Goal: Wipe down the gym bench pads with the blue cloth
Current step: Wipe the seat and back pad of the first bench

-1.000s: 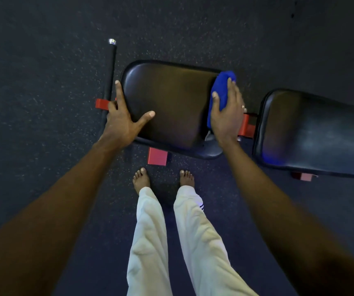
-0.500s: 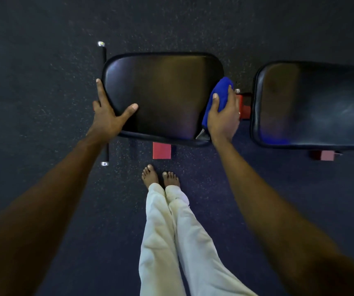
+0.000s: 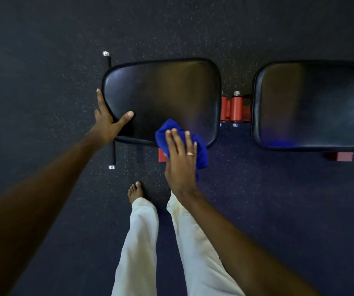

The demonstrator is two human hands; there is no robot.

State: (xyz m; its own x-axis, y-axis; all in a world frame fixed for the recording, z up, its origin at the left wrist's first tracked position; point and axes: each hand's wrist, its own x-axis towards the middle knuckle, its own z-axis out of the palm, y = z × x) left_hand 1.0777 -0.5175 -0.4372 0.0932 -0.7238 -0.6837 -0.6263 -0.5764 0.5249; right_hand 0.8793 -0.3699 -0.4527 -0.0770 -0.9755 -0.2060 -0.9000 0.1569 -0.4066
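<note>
Head view showed the right hand (image 3: 180,163) pressing the blue cloth (image 3: 202,151) flat-fingered on the near edge of the left pad (image 3: 163,92); the left hand (image 3: 107,122), straight-fingered, braced its left corner. The right pad (image 3: 313,103) lay rightward, nearer the right hand.

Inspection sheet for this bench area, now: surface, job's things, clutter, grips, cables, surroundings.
Surface: left pad, black and glossy; right pad beside it, apart, with a red frame in the gap.
Job's things: cloth, blue, bunched, on the left pad's near edge and hanging over it.
Clutter: nothing seen.
Grips: left hand braces the left pad's near left corner, thumb on top; right hand presses on the cloth, fingers straight.
Cables: nothing seen.
Surroundings: dark speckled floor; black bar with chrome caps under the left pad; a bare foot and white trousers.
</note>
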